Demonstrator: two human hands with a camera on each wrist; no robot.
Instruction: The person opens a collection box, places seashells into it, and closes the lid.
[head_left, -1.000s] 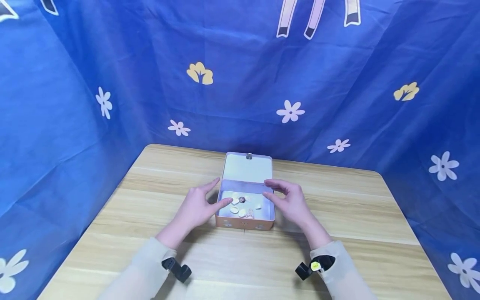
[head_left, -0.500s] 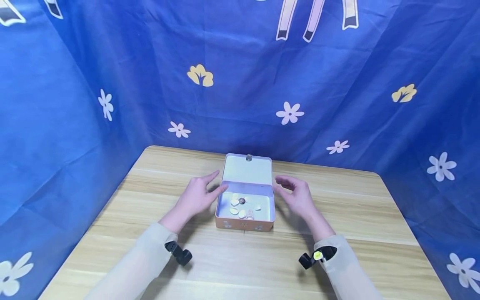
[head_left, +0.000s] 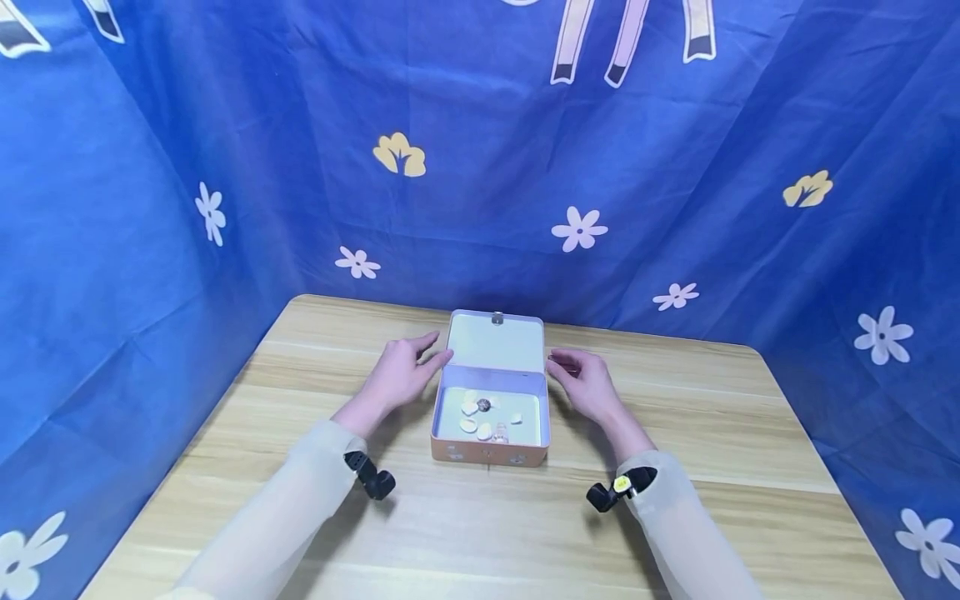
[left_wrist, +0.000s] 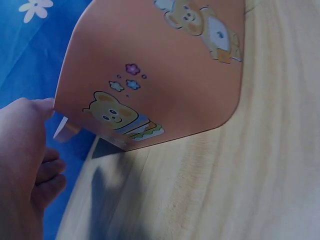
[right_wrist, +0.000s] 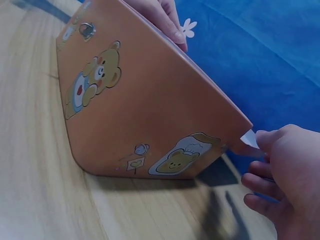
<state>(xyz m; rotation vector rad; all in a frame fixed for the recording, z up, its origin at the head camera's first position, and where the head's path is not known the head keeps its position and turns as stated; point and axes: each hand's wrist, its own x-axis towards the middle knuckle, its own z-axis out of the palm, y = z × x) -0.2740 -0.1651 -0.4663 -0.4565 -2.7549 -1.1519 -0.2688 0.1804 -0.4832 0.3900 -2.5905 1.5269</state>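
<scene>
An orange tin box [head_left: 480, 452] printed with bears stands on the table, its hinged lid [head_left: 495, 340] swung back. Several small whitish pieces [head_left: 484, 432], a dark round thing [head_left: 483, 405] and a small clear thing [head_left: 500, 433] lie on its floor; their kinds are too small to tell. At the lid's left edge, near the hinge, is my left hand [head_left: 400, 371], thumb stretched toward the rear corner. My right hand [head_left: 587, 383] is at the opposite rear corner. In the right wrist view its thumb [right_wrist: 267, 140] meets the lid's edge, its other fingers loosely bent below.
The wooden table [head_left: 480, 533] ends at a blue cloth backdrop [head_left: 480, 167] with white flowers, close behind the lid. Black wrist cameras are strapped on both forearms, the left camera [head_left: 371, 475] and the right camera [head_left: 615, 493].
Both hands have moved away from me, from above the box's interior to the sides near the lid's hinge. The box and its contents have stayed in place.
</scene>
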